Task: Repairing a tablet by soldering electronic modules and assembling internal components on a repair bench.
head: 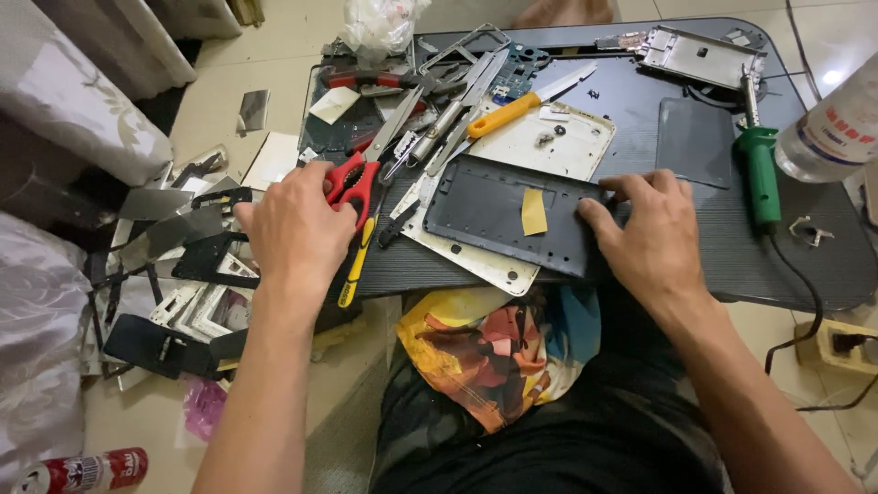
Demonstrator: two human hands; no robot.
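A dark tablet back panel (508, 215), a flat rectangular frame with a strip of yellow tape (533, 211) near its middle, lies at the front edge of the low black table (805, 256), resting partly on a white panel (476, 261) beneath it. The right hand (651, 233) presses flat on the panel's right end, fingers spread over the edge, not closed around anything. The left hand (294, 229) sits to the left of the panel, its fingers curled at the red handles of a pair of scissors (361, 174); whether it actually grips them cannot be told from here. The hands are well apart. Behind the panel lie an orange-handled knife (517, 105), tweezers and metal tools, and another white tablet shell (558, 137); to the right of the panel stands a green-handled soldering iron (759, 169), and beyond it a clear plastic bottle (837, 128). The panel looks thin, light and fairly stiff but likely to flex or crack if bent, with a smooth surface; it is probably best taken by its long edges or corners, not lifted by one end.
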